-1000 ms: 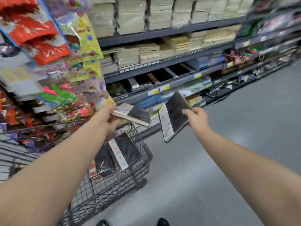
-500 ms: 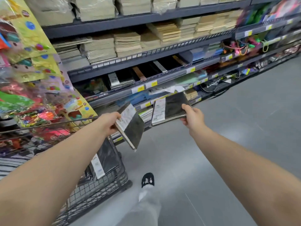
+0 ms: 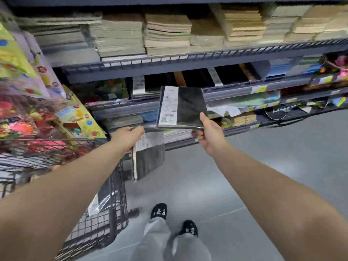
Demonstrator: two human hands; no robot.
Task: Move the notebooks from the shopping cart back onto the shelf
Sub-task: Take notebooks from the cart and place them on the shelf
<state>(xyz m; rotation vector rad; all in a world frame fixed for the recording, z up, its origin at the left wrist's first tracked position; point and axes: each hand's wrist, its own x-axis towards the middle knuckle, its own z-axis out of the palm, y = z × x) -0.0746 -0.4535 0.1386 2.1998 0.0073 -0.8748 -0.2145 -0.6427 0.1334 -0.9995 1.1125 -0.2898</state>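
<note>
My right hand (image 3: 210,135) grips a black notebook (image 3: 188,108) with a white label strip, held flat and raised in front of the dark shelf (image 3: 235,90) where similar black notebooks lie. My left hand (image 3: 128,135) holds a second black notebook (image 3: 149,157) by its top edge, hanging down over the front end of the shopping cart (image 3: 105,219). Another wrapped black notebook (image 3: 102,196) leans inside the cart against its wire wall.
Stacks of beige paper pads (image 3: 165,32) fill the shelf above. Colourful packaged toys (image 3: 28,113) hang on the left, over the cart. Lower shelves hold mixed stationery. The grey floor (image 3: 254,176) spreads to the right; my feet in black shoes (image 3: 173,219) stand beside the cart.
I have stepped closer to the shelf. The right hand has raised its notebook toward the black-notebook shelf. The left notebook has swung down to hang vertically.
</note>
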